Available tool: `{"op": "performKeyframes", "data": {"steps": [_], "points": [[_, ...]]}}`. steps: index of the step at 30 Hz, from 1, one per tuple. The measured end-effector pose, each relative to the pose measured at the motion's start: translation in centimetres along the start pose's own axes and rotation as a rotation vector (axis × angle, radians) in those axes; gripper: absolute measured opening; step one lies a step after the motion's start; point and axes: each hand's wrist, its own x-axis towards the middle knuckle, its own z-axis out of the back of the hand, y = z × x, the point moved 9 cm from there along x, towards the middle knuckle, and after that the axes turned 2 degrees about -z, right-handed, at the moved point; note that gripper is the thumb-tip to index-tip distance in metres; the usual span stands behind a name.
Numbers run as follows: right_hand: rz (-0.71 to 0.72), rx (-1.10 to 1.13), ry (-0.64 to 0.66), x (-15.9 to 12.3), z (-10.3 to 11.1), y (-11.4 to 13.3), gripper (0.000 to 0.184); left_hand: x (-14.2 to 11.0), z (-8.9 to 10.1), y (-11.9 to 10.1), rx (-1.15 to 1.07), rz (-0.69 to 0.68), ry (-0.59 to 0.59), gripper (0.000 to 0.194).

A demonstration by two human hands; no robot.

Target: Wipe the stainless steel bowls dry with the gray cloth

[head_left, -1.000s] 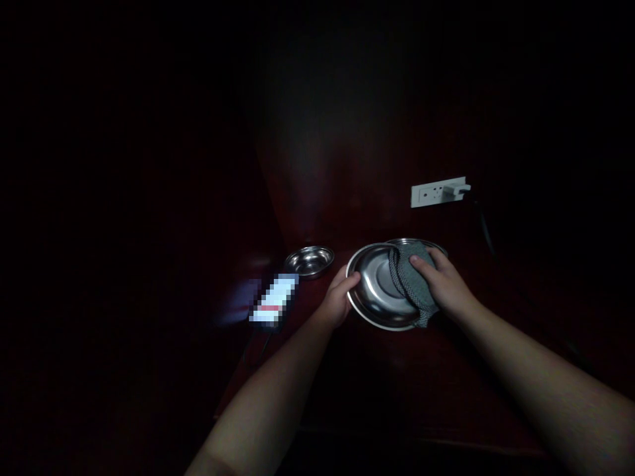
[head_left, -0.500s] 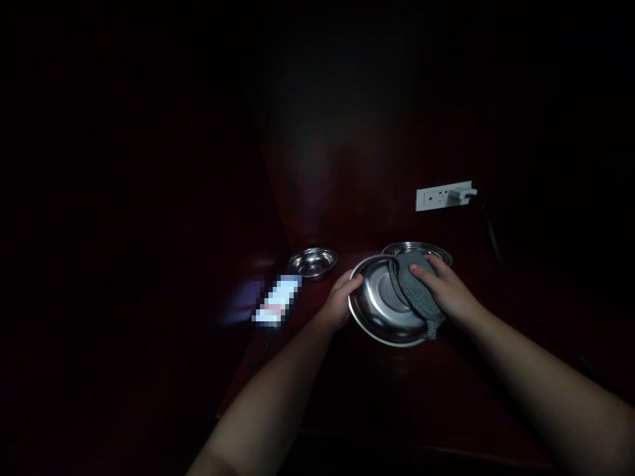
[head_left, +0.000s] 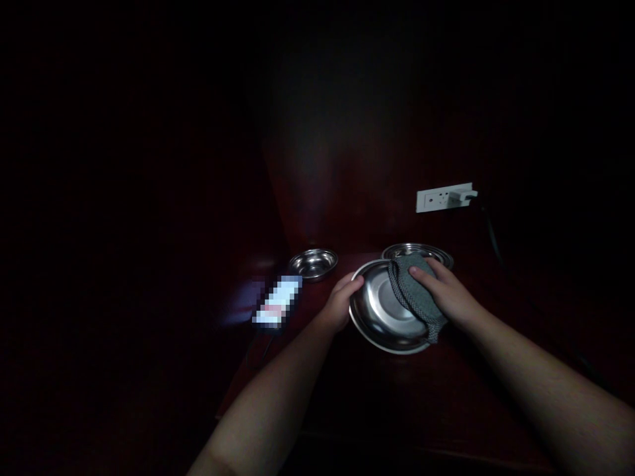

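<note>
A shiny steel bowl (head_left: 381, 307) is held up in front of me, tilted so that its inside faces me. My left hand (head_left: 342, 301) grips its left rim, thumb over the edge and fingers behind. On the right side, my right hand (head_left: 441, 284) clasps a folded grey cloth (head_left: 417, 284) with a checked border, which wraps over the bowl's right rim. The thumb lies on the cloth's front; the other fingers are mostly hidden behind it.
A smaller steel bowl (head_left: 313, 264) stands at the back left, and other steel dishware (head_left: 401, 250) sits behind the held bowl. A phone with a lit, blurred screen (head_left: 278, 302) lies left. A white socket plate (head_left: 436, 198) with a plugged-in charger is on the dark red wall.
The held bowl's lower edge has dipped slightly toward me. Both hands keep their grip, and the cloth stays at the right rim.
</note>
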Motion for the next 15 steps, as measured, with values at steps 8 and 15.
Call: {"op": "performKeyframes", "data": {"steps": [8,15], "points": [[-0.066,0.116,-0.045,-0.1,0.5,-0.5,0.035,0.2,-0.2,0.4,-0.059,-0.025,0.028,0.034],[-0.131,0.274,-0.126,-0.1,1.1,-1.1,0.029,0.1,-1.1,0.1,-0.185,0.027,0.029,0.04]]}}
